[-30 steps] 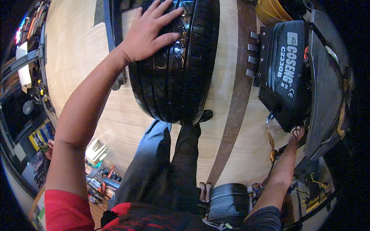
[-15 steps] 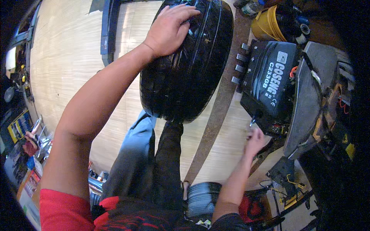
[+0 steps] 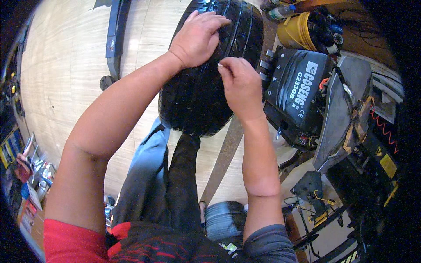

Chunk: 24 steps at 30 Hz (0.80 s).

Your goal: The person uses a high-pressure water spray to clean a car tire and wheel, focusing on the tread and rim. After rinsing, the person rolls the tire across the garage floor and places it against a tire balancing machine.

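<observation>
A black car tyre (image 3: 199,96) stands upright in front of my legs, its wet-looking tread towards me. My left hand (image 3: 196,39) lies on top of the tread, fingers stretched out and slightly bent. Just to its right, my right hand (image 3: 242,87) is over the tyre's right side with thumb and fingertips pinched together. A small pale spot shows at those fingertips; I cannot tell whether it is a nail or a small held piece. Whether the right hand touches the rubber is unclear.
To the right stands a dark workshop machine (image 3: 300,83) with a blue-black cover and a grey hood (image 3: 344,109). A yellow bucket (image 3: 298,31) stands behind it. Another tyre (image 3: 225,219) is near my feet. A blue steel arm (image 3: 113,44) lies at the far left.
My right hand has come from low beside the machine up and left over the tyre, now pinched. My left hand stays on the tread. The view has shifted slightly.
</observation>
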{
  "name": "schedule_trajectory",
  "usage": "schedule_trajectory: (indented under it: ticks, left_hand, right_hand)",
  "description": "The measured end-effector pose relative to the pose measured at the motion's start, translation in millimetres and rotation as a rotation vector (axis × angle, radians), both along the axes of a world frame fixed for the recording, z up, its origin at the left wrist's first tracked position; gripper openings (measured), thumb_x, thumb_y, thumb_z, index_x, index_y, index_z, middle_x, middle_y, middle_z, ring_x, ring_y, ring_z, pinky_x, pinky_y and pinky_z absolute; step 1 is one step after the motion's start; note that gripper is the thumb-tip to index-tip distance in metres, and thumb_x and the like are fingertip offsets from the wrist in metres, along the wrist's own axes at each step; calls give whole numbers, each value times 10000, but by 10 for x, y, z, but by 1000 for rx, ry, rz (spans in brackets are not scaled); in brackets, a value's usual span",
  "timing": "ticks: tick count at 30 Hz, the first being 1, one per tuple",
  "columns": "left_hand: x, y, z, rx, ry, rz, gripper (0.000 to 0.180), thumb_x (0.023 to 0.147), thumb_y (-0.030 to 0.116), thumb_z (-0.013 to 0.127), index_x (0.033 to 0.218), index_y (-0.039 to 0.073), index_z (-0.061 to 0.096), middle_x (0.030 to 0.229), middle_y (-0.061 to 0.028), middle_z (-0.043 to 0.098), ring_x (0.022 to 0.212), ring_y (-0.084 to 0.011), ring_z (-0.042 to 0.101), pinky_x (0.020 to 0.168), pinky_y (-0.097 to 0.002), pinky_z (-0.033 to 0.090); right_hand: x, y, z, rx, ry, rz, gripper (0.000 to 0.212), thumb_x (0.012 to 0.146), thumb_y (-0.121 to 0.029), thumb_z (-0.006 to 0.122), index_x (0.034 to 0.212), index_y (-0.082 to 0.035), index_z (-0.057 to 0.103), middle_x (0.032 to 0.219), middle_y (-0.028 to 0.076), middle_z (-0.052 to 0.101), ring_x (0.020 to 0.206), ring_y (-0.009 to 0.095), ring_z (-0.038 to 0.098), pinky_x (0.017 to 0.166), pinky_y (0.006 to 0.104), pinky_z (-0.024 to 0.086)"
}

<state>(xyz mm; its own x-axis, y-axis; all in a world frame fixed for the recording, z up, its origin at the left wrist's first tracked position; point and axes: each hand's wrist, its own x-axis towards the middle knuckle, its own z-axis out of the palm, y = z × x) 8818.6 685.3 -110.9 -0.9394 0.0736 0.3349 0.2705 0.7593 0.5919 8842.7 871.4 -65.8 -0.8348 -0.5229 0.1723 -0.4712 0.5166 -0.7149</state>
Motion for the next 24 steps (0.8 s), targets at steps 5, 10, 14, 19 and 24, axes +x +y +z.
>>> schedule_trajectory:
  ticks: [5, 10, 14, 19, 24]
  left_hand:
    - [41, -17, -2, 25, -2, 5, 399, 895, 58, 524, 1282, 105, 606, 1290, -146, 631, 1304, -339, 521, 1164, -526, 301]
    - [66, -1, -17, 13, 7, 11, 399, 904, 78, 519, 1294, 106, 597, 1309, -142, 620, 1317, -340, 512, 1174, -530, 292]
    - [60, 27, -30, -2, -4, 3, 393, 906, 87, 523, 1291, 104, 597, 1313, -140, 617, 1313, -336, 514, 1171, -528, 295]
    - [57, 52, -5, -33, -19, -15, 402, 901, 79, 525, 1296, 112, 595, 1322, -135, 612, 1310, -329, 518, 1166, -540, 296]
    - [103, -46, 18, -30, -33, -19, 425, 894, 72, 528, 1313, 115, 584, 1325, -138, 609, 1308, -338, 517, 1159, -555, 300]
  right_hand:
    - [11, -49, -35, 339, 72, -35, 102, 944, -169, 603, 924, -68, 606, 930, 145, 591, 829, 375, 641, 712, 471, 542]
    - [212, 191, -25, 321, 15, -119, 102, 936, -166, 636, 960, -67, 625, 948, 154, 595, 836, 380, 636, 720, 474, 535]
    - [328, 51, -22, 259, -2, -125, 113, 929, -170, 648, 965, -65, 630, 942, 150, 597, 829, 379, 635, 710, 471, 531]
    - [236, -215, -69, 313, 107, -170, 152, 939, -189, 620, 855, -71, 577, 873, 137, 567, 801, 336, 647, 700, 443, 548]
    - [379, 44, 17, 401, 21, -112, 131, 948, -179, 603, 892, -62, 587, 918, 156, 572, 806, 340, 645, 703, 448, 546]
